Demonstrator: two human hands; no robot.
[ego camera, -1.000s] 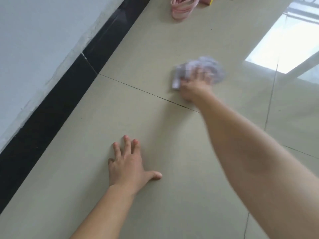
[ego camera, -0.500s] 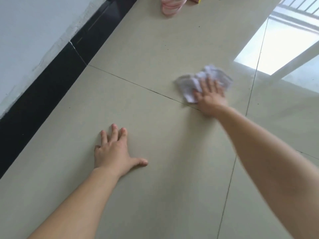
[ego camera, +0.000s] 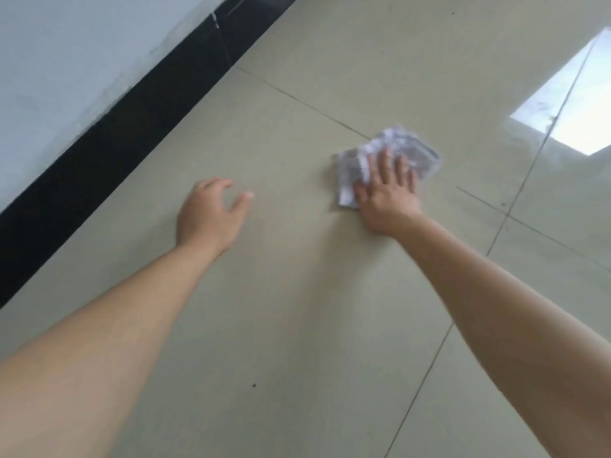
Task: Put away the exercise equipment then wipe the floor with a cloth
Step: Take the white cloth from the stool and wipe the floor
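Note:
A crumpled white and grey cloth [ego camera: 410, 153] lies on the beige tiled floor [ego camera: 297, 309]. My right hand [ego camera: 386, 193] presses flat on the cloth's near edge, fingers spread over it. My left hand [ego camera: 211, 216] is out to the left, lifted a little off the floor with its fingers curled loosely and the thumb out, holding nothing. Both forearms reach in from the bottom of the view.
A black skirting strip [ego camera: 109, 153] runs diagonally along the base of a pale wall [ego camera: 66, 61] on the left. A bright window reflection [ego camera: 568, 104] shines on the tiles at the right. Dark grout lines cross the floor.
My right hand has slid the cloth toward me and to the right. My left hand has come up off the floor and curled. The pink item at the top has left the view.

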